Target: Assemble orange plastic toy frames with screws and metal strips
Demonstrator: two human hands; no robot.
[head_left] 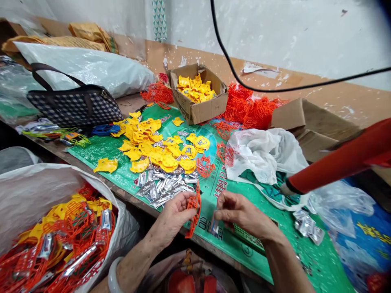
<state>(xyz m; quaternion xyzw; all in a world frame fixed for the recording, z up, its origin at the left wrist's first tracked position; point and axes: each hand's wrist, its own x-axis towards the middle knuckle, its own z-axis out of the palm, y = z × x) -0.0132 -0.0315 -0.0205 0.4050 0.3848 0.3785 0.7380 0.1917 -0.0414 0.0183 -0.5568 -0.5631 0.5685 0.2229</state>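
Note:
My left hand (172, 217) grips an openwork orange-red plastic frame (194, 213) between thumb and fingers, held upright near the table's front edge. To its right, my right hand (241, 211) pinches a small shiny silver piece (214, 226), pointing down and partly blurred. Just beyond my left hand lies a heap of silver chromed pieces (165, 187). Yellow plastic shells (148, 136) are piled behind them, some with dark markings. A single orange-red frame (205, 166) rests on the green sheet (214, 183) past my hands.
A white sack (120, 203) of mixed parts stands at left. At the back are a cardboard box (207, 108) of yellow shells, tangled orange-red frames (244, 106) and a checkered bag (76, 106). A red pole (336, 156) juts in from the right, near a white plastic bag (265, 152).

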